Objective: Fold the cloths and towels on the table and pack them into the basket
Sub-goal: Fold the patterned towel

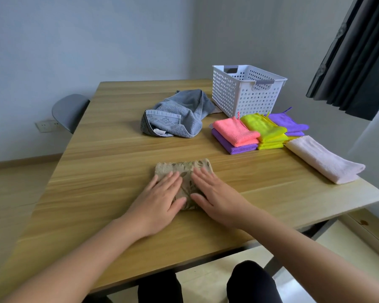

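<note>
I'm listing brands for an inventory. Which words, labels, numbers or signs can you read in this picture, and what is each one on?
No text in this view can be read.
Grey towel: there is a small white tag at its near edge, too small and blurred to read. Its woven band shows a pattern, not letters.
White basket, folded coloured cloths, beige patterned towel: no print visible.
</note>
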The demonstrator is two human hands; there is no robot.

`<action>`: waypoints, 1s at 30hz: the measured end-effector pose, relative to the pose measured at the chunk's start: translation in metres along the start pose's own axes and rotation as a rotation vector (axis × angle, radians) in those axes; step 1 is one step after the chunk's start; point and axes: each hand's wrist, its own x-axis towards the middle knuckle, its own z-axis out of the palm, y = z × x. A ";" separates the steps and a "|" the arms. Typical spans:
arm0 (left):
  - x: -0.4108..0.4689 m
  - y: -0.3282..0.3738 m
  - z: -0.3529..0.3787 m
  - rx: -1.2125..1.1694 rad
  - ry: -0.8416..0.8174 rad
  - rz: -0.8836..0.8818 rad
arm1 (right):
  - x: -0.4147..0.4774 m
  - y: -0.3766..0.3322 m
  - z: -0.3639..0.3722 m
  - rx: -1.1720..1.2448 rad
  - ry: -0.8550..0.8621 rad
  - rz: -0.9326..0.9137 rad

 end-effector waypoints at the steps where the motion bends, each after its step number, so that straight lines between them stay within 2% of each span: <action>1: -0.007 0.001 0.001 -0.015 -0.048 0.027 | -0.008 0.000 0.000 -0.004 -0.053 -0.036; 7: -0.038 0.019 -0.005 0.062 -0.154 0.114 | -0.050 -0.004 -0.004 -0.066 -0.127 -0.141; 10: -0.053 0.027 -0.008 0.066 -0.173 0.156 | -0.072 0.001 0.001 -0.098 -0.075 -0.188; 11: -0.060 0.028 -0.006 0.069 -0.152 0.181 | -0.080 0.002 0.005 -0.126 -0.028 -0.218; 14: -0.075 0.033 0.003 0.094 0.059 0.275 | -0.100 0.005 0.016 -0.116 0.162 -0.254; 18: -0.091 0.036 0.009 -0.127 0.178 0.319 | -0.119 0.003 0.018 0.007 0.302 -0.264; 22: -0.098 0.033 0.005 -0.355 0.244 0.254 | -0.123 0.007 0.014 0.150 0.318 -0.218; 27: -0.088 0.047 -0.016 -0.551 0.254 0.002 | -0.110 0.001 -0.003 0.487 0.308 0.025; 30: -0.073 0.049 -0.017 -0.687 0.268 -0.123 | -0.093 -0.004 -0.011 0.588 0.307 0.156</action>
